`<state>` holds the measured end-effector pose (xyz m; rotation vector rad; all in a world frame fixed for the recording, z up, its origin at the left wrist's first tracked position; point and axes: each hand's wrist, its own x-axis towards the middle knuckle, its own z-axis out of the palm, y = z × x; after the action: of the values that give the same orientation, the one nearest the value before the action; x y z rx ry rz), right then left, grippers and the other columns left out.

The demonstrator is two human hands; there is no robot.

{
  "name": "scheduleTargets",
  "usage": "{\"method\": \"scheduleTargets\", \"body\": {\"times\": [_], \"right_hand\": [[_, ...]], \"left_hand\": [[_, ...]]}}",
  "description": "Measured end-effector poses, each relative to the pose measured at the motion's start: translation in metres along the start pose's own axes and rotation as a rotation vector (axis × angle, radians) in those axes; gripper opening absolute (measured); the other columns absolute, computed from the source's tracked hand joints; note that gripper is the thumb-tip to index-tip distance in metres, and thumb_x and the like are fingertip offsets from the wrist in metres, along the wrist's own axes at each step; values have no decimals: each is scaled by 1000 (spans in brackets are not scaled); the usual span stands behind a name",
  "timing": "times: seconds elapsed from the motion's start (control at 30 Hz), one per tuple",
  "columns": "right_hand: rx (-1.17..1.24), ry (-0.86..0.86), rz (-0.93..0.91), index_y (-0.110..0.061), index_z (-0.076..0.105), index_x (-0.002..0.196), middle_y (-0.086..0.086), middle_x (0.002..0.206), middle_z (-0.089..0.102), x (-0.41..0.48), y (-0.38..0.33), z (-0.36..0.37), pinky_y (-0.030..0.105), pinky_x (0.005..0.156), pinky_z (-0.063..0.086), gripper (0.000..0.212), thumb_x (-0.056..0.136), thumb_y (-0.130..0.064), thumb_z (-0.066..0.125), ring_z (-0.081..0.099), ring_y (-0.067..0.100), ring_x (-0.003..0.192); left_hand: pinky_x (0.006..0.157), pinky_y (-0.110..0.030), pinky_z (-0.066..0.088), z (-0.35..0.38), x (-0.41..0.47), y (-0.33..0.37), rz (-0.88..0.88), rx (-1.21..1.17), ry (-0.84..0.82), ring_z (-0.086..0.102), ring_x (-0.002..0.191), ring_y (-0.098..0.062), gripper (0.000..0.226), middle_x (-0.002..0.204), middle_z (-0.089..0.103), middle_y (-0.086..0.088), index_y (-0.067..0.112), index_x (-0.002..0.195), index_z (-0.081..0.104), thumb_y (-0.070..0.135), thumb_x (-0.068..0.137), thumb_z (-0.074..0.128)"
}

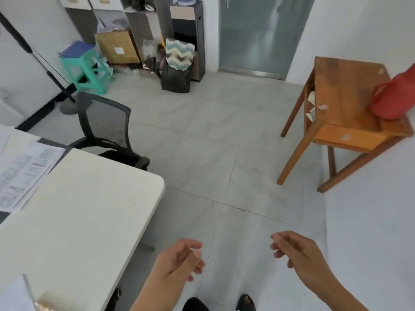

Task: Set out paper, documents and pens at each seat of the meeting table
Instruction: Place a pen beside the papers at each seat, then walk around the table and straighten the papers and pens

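Both hands hang off the meeting table's (pixel 89 209) rounded corner, over the floor. The left hand (pixel 179 261) is nearer that corner and the right hand (pixel 296 254) farther out; each has loosely curled fingers and holds nothing. The printed documents (pixel 24 173) lie on the table's left part, past a bare stretch of top. Another sheet (pixel 11 297) shows at the table's near edge, next to a blurred shiny object I cannot identify. No pen can be made out. The main risk is probably a seat left short of its set: with empty hands and the papers behind the line of walk, the office chair (pixel 107 131) at the table's far side could go unsupplied. The printed sheets look loosely fanned, so a hasty grab may slide several together or push them off the table. Walking round the corner also brings a hip close to that edge. The wooden side table (pixel 341 90) stands well apart across the floor and carries a red bag (pixel 395 97), so it seems no obstacle.
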<state>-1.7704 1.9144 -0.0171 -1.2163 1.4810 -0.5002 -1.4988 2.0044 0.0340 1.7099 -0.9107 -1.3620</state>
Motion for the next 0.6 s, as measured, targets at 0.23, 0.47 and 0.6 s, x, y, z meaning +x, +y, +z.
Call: {"method": "scheduleTargets", "body": {"times": [0.23,0.47,0.6], "right_hand": [[30,-1,-5,-18,73,87,-1,78,75,99,-45,-19,31,61,47,15,93,-20,60,70,13,70],[27,37,-49,-16,72,89,-1,79,75,227,-129,-27,27,58,48,16,95,-18,58,70,12,70],[30,22,-86,-16,72,89,-1,78,75,289,-186,-26,30,58,48,15,94,-17,58,70,13,70]], "left_hand": [[55,-26,51,-8,104,35,-9,10,73,68,65,-21,10,72,73,-12,7,96,67,8,93,57],[56,-26,51,-24,245,103,14,-27,65,68,66,-20,11,72,73,-11,8,97,67,12,93,58],[58,-28,50,-48,312,155,55,-7,71,68,68,-21,11,72,73,-10,10,97,68,9,94,57]]}}
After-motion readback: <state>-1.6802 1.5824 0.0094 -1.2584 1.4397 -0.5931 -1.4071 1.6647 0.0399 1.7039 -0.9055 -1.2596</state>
